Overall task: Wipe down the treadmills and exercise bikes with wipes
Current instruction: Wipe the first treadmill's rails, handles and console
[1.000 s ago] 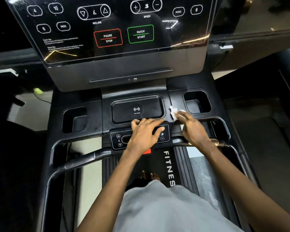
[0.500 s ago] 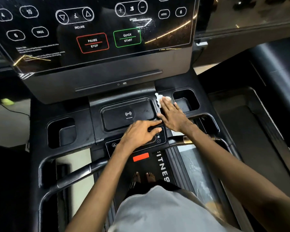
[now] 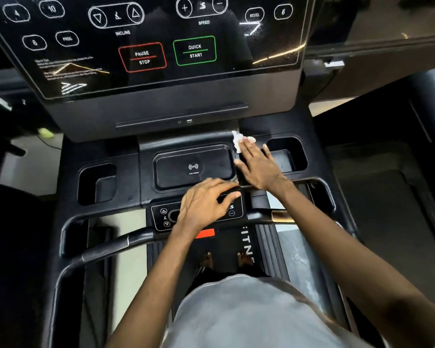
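Observation:
I stand on a black treadmill and look down at its console tray (image 3: 146, 156). My right hand (image 3: 258, 164) lies flat with straight fingers, pressing a crumpled white wipe (image 3: 239, 140) onto the ridge between the charging pad (image 3: 194, 167) and the right cup holder (image 3: 286, 154). The wipe pokes out past my fingertips. My left hand (image 3: 206, 204) rests with loosely spread fingers on the small button panel (image 3: 163, 217) above the handlebar and holds nothing.
The big touch display (image 3: 146, 41) rises behind the tray, showing PAUSE/STOP and QUICK START. A left cup holder (image 3: 97, 184) sits opposite. The curved handlebar (image 3: 106, 249) crosses below my hands. Another treadmill's belt (image 3: 387, 209) lies to the right.
My right hand has slid the wipe away from me, from beside the button panel up along the ridge to the tray's far edge. The left hand stays on the button panel.

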Tool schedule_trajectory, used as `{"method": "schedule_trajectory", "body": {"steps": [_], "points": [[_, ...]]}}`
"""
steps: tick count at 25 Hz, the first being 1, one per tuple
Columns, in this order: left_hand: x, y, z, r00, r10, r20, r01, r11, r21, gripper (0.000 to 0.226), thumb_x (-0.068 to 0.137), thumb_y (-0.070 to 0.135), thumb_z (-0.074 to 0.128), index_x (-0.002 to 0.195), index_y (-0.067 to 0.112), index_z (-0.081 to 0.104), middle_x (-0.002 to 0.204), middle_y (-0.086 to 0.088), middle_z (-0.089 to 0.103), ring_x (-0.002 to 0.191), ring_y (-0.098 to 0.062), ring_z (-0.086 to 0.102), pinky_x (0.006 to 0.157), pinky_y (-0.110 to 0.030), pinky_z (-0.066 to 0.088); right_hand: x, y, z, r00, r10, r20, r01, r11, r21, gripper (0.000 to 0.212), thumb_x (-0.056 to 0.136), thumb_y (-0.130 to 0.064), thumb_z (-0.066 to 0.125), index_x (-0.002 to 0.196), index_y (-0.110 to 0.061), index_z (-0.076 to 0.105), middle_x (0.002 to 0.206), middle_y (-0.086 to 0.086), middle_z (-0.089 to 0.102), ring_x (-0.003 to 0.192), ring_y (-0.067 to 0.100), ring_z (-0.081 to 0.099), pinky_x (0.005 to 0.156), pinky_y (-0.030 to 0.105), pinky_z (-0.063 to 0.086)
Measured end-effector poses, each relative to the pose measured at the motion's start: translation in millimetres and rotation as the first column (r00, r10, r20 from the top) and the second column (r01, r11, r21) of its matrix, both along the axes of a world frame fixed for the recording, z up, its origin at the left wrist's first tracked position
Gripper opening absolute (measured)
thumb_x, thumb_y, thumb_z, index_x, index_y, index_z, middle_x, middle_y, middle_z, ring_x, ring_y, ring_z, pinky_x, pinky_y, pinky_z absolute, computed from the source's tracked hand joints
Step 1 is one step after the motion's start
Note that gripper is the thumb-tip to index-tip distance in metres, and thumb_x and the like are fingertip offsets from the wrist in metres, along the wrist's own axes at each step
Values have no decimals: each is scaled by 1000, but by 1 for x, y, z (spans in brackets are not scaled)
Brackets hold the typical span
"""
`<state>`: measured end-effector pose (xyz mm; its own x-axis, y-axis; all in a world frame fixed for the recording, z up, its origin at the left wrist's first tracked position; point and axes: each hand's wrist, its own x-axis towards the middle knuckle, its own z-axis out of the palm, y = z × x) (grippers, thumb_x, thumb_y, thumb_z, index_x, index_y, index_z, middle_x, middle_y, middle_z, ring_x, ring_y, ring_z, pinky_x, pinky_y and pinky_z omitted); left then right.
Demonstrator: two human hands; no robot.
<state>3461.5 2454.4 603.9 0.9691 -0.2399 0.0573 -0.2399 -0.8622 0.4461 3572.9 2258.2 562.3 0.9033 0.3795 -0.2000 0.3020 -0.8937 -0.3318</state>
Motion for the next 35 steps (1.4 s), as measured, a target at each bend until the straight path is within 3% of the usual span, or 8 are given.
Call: {"method": "schedule_trajectory", "body": {"steps": [2,8,11,15,23,26,30,35], "points": [[1,-8,5,997,80,-5,-80,997,20,44,96,68,46,120,40,70,115,18,70,110,-13,64,89,-31,52,-10,-16,0,998,-62,-5,62,998,11,68,106,-52,23,161,-15,6,168,0,2,155,14,-3,125,46,-2],[1,-20,13,975,215,-49,-208,971,118,61,88,82,38,118,40,71,108,19,71,110,-7,59,84,-29,51,-41,-35,-3,998,54,17,-54,998,7,68,107,-51,22,161,-16,0,167,-2,-6,153,13,-13,125,43,-7],[3,-25,16,962,241,-129,-241,970,10,51,84,79,52,116,44,71,111,24,69,111,-2,56,92,-30,49,-22,-27,-1,1000,3,-9,-2,1000,22,70,106,-51,23,160,-13,2,168,2,-4,154,16,-9,124,42,-7],[2,-37,17,969,201,-146,-219,968,-118,29,89,60,65,110,43,75,111,24,71,107,-3,58,96,-32,47,-37,-38,0,993,114,4,-114,993,40,69,106,-51,22,161,-14,0,168,0,-4,153,12,-11,124,41,-8],[7,-80,7,938,348,-8,-342,925,166,37,100,45,54,129,26,68,125,7,69,116,-20,59,95,-35,48,-68,-97,-7,999,-12,32,11,999,33,65,107,-49,23,161,-15,6,167,0,6,154,13,1,125,35,-3],[24,-98,2,964,260,-57,-238,938,253,44,102,34,51,142,18,56,146,-1,56,134,-21,48,108,-37,40,-71,-111,-9,996,54,74,-54,998,9,68,103,-53,12,160,-16,16,167,0,17,154,12,10,126,36,5],[47,-116,0,979,104,-174,-43,946,321,55,103,37,49,155,22,36,163,3,32,150,-18,28,120,-36,25,-71,-159,-11,992,-93,79,97,994,-43,77,95,-57,0,161,-18,13,167,-3,11,154,10,7,126,37,6],[63,-118,-3,962,28,-273,76,928,365,63,102,38,53,159,25,27,166,3,22,152,-19,23,122,-40,26,-79,-162,-10,986,-156,56,160,984,-79,65,106,-47,20,160,-15,6,168,1,3,154,13,2,126,37,2]]}}
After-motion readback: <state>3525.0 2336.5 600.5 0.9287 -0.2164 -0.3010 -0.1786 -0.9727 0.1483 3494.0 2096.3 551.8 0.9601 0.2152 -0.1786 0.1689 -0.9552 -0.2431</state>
